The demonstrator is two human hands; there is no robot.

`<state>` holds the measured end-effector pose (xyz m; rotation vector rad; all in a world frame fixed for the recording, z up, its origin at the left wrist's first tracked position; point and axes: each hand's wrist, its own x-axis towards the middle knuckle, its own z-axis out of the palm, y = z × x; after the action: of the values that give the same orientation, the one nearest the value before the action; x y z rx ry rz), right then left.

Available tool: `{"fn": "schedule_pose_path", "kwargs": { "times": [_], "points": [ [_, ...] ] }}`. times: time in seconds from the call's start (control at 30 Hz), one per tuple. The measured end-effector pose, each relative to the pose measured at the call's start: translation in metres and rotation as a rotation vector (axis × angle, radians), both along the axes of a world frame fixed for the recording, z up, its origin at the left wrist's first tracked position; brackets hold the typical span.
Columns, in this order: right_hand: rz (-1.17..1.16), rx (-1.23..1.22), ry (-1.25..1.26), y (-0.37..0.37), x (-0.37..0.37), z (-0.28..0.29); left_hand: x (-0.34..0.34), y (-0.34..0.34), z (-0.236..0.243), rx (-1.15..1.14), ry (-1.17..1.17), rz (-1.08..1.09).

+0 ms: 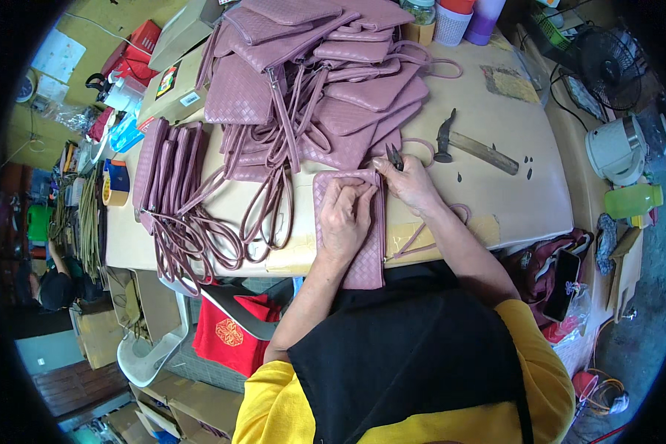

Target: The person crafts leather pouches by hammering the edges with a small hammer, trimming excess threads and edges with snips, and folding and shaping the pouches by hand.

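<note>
A mauve woven-pattern pouch [367,268] lies at the table's front edge, its near end over the edge. My left hand [342,220] rests on it with bent fingers pinching near its upper right corner. Beside that corner, my right hand [413,186] is closed around small dark pliers [394,156], jaws pointing up and away; their handles are hidden in the palm. A thin strap [431,243] loops out by my right wrist. Farther right on the table lies a hammer [483,152] with a wooden handle and dark head.
Many similar pouches [274,44] are heaped at the back. A stacked row of them [172,159] stands at the left with straps [207,240] trailing forward. Yellow tape [115,182], boxes [172,85] and a white basket [451,27] edge the table. A fan [608,68] is at far right.
</note>
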<state>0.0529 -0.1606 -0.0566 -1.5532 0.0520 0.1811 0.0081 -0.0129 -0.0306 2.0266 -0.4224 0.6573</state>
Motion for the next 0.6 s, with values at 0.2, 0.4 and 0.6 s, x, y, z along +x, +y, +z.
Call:
{"fn": "schedule_pose_path", "kwargs": {
  "times": [0.2, 0.4, 0.6],
  "points": [
    [-0.020, -0.034, -0.011, 0.000, 0.000, 0.001, -0.001, 0.010, -0.003, -0.045, 0.197, 0.002],
    [0.008, 0.052, 0.044, -0.002, 0.001, -0.007, -0.002, 0.001, 0.002, 0.015, 0.105, 0.017],
    [0.019, -0.040, 0.090, -0.006, -0.003, 0.017, 0.000, 0.006, -0.004, -0.013, 0.125, -0.002]
  ]
}}
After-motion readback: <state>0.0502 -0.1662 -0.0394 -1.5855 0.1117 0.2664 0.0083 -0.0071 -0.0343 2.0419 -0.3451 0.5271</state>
